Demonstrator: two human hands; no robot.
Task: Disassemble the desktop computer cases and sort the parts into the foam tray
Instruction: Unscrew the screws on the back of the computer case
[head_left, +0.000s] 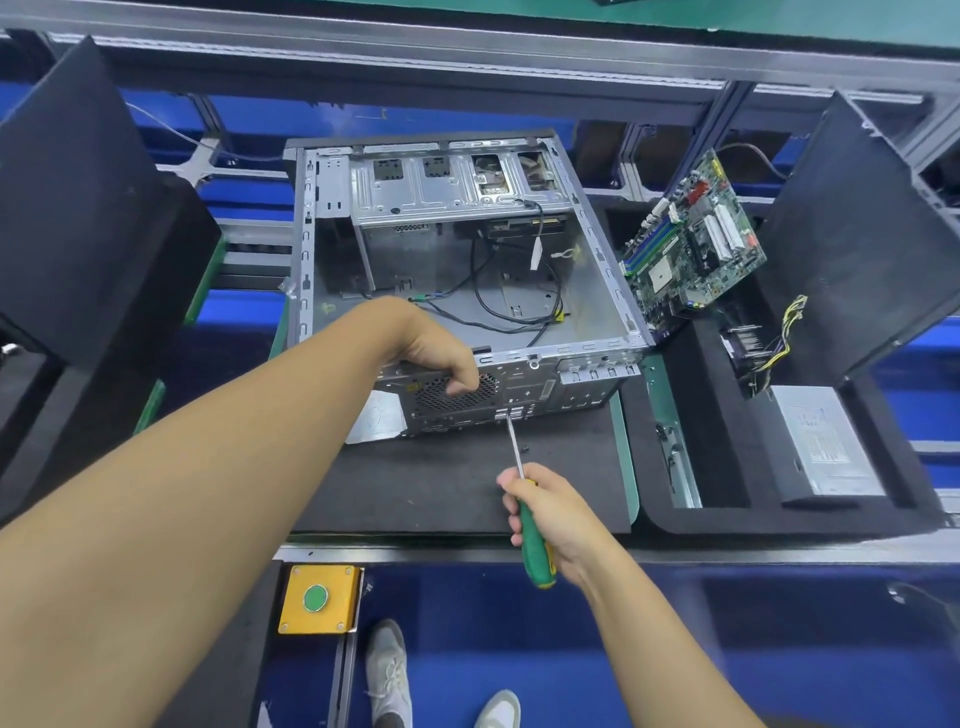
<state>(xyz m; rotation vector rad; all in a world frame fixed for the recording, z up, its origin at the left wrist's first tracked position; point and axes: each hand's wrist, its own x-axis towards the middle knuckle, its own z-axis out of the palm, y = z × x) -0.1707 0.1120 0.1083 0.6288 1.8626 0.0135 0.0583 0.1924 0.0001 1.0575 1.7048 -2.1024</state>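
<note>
An open grey computer case (597, 260) lies on its side on a black foam mat (457, 483), with black cables loose inside. My left hand (441, 358) grips the case's rear panel over the fan grille. My right hand (550, 509) holds a green-handled screwdriver (532, 540) whose tip touches the rear port area. To the right, the black foam tray (717, 457) holds a green motherboard (696, 244) leaning upright, a grey power supply (821, 441) with its wire bundle, and a metal bracket (675, 447).
Black foam panels stand tilted at the far left (78, 197) and far right (857, 234). A yellow box with a green button (319, 597) sits at the bench's front edge. A small screw (524, 448) lies on the mat. My shoes show below on the blue floor.
</note>
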